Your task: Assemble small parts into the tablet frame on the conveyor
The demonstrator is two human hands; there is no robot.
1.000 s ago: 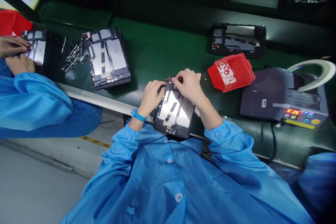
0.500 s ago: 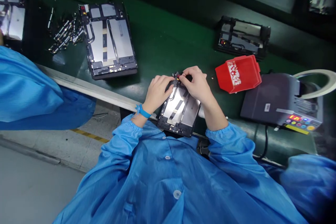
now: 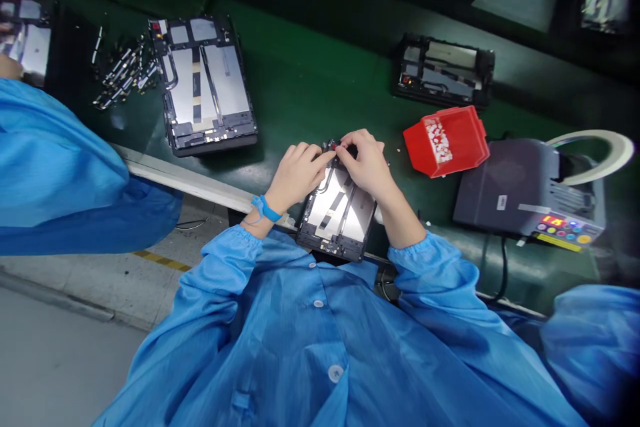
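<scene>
Two bare hands work close together over an open tablet frame [image 3: 337, 210], which lies on the green bench [image 3: 310, 87] right at its near edge. The left hand [image 3: 297, 177], with a blue wristband [image 3: 265, 209] at its wrist, and the right hand [image 3: 367, 170] are both clamped on the frame's far end, their fingertips meeting around a small red-marked part [image 3: 333, 145]. The fingers hide most of it, so I cannot tell whether it is gripped separately from the frame.

Farther left, a second tablet frame [image 3: 203, 83] lies beside a loose heap of small metal parts [image 3: 125, 73]. Ahead sits a dark, narrower frame [image 3: 443, 70], and to the right, a red plastic bin [image 3: 445, 140] lies tilted on its side, just beside a grey tape dispenser [image 3: 525, 190] carrying a roll of pale tape [image 3: 590, 133].

At the far left, a co-worker's blue sleeve [image 3: 60, 167] reaches toward another tablet frame [image 3: 27, 40], with a hand [image 3: 7, 67] at its edge. Another blue sleeve [image 3: 593, 347] shows at the lower right.
</scene>
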